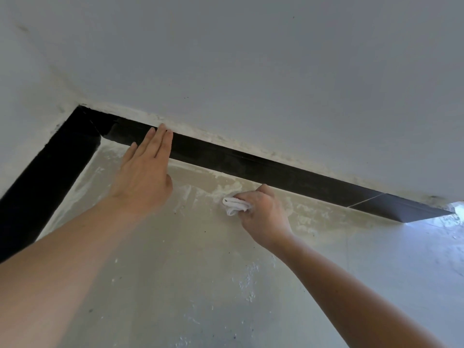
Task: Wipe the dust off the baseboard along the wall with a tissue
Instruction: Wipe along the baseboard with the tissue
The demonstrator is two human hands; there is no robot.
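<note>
Left forearm leads to the flat, straight-fingered left hand on the black baseboard, while the right hand holds a crumpled tissue in its grip.

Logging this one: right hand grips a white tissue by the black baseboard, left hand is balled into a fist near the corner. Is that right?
Not quite. In the head view the left hand is open, its fingers straight and flat over the black baseboard near the corner, not a fist. The rest holds: the right hand grips a white tissue by the baseboard.
</note>
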